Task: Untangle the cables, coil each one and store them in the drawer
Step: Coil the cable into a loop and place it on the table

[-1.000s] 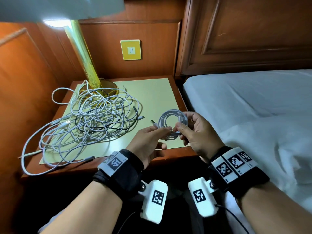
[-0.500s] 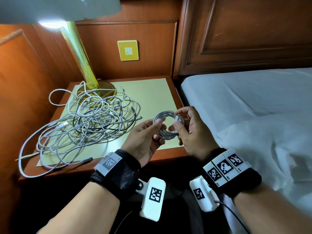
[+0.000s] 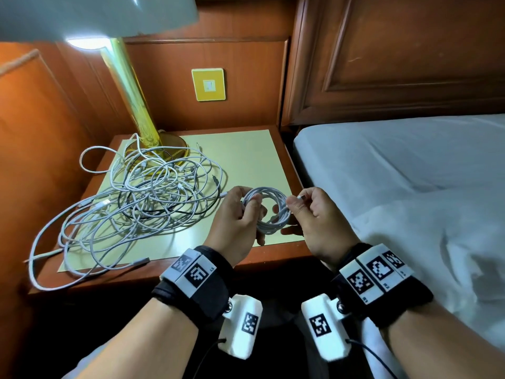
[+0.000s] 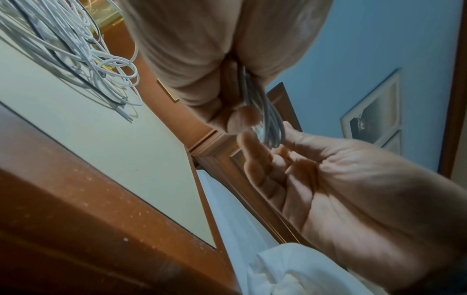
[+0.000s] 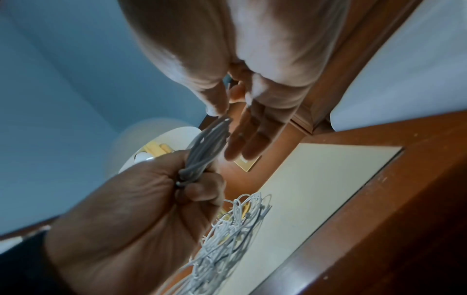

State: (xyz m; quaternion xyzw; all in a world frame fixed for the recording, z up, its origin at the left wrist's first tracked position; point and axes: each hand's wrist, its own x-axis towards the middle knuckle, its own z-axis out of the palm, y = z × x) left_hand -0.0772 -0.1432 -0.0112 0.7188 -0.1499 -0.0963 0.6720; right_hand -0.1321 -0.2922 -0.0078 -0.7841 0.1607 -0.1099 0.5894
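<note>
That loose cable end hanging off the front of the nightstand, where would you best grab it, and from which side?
Probably by the stiff plug at its tip, pinched from above and the front. It lies flat on the nightstand near the front edge, clear of the tangled pile, so fingers should reach it without snagging other loops.

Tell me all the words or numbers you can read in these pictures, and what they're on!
No words or numbers can be read.
Left wrist band: black-and-white square codes; tiny print at the edge, too small to read.
Right wrist band: the same codes; tiny print too small to read.
Yellow wall plate: small mark in the middle, too blurred to read.
</note>
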